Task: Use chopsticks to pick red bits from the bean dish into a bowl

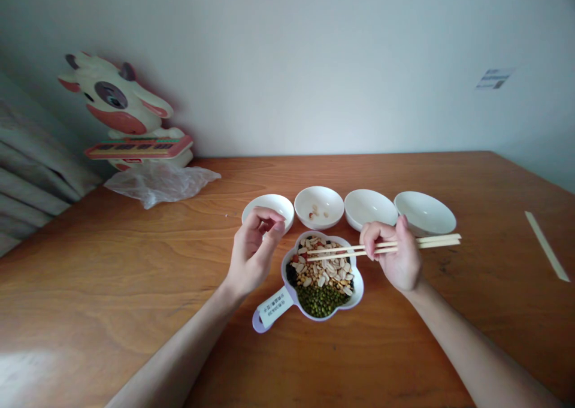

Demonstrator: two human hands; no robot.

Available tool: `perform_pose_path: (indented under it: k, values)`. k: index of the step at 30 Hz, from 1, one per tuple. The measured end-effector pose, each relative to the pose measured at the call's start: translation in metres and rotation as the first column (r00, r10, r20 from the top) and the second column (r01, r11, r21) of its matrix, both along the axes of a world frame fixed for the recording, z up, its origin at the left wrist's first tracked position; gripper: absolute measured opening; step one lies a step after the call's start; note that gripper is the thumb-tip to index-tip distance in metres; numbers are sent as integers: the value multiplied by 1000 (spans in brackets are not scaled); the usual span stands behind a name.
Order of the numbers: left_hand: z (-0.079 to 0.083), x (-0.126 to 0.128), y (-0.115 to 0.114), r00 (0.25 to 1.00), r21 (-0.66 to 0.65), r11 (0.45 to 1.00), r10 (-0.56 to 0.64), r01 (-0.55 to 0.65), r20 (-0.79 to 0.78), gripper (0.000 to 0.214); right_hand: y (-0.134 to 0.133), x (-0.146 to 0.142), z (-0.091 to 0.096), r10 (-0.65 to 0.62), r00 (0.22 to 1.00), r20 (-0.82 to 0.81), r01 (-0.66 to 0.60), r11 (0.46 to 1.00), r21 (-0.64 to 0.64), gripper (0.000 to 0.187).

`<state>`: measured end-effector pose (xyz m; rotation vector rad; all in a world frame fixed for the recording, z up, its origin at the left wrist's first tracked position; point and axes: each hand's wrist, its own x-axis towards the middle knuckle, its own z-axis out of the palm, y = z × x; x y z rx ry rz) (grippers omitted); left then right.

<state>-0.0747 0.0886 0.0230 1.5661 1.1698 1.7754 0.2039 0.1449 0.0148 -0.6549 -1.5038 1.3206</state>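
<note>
1. Flower-shaped dish (pixel 358 295) sits on the desk (pixel 99 294), just below the bowl row, between both hands. Lilac handle (pixel 263 321) points toward the person, with a white label (pixel 275 307); label text too small to read.
2. Dish contents in sectors: pale split nuts (pixel 331 271), green mung beans (pixel 320 300), black beans (pixel 291 274), yellow grains (pixel 313 270), a few red bits (pixel 296 257). Exact kinds hard to confirm at this resolution.
3. Right hand (pixel 395 255): grip closed on a pair of wooden chopsticks (pixel 440 242). Tips sit over the dish, slightly apart. Cannot tell if they hold a piece; fingers cover part of the shafts.
4. Left hand (pixel 253 251): fingers curled, thumb close to forefinger, just above the dish's left edge and overlapping the first bowl. Cannot tell if anything small is pinched.
5. Four white bowls in a row behind the dish. First bowl (pixel 268 207) partly hidden by left hand, inside not visible. Second bowl (pixel 313 207) holds a few pale pieces (pixel 317 212). Third bowl (pixel 371 208) shows no contents from this angle. Fourth bowl (pixel 424 212) partly behind chopsticks.
6. Farther out: cow-shaped figure (pixel 117 99) on crumpled clear plastic (pixel 159 183), grey curtain (pixel 31 186), pale strip (pixel 546 246) on the desk, blurred paper note (pixel 494 78) on the wall (pixel 314 54).
</note>
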Motion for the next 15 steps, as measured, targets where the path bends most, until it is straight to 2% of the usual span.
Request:
perform_pose_path:
  k: [9, 15]
  values:
    - [0, -1, 1, 1000, -1, 1000, 5, -5, 1, 13, -2, -7, 3, -23, 996, -87, 16, 997, -78, 64]
    - [1, 0, 0, 1000, 11, 1000, -1, 1, 12, 13, -1, -2, 1, -17, 999, -43, 16, 1000, -18, 75]
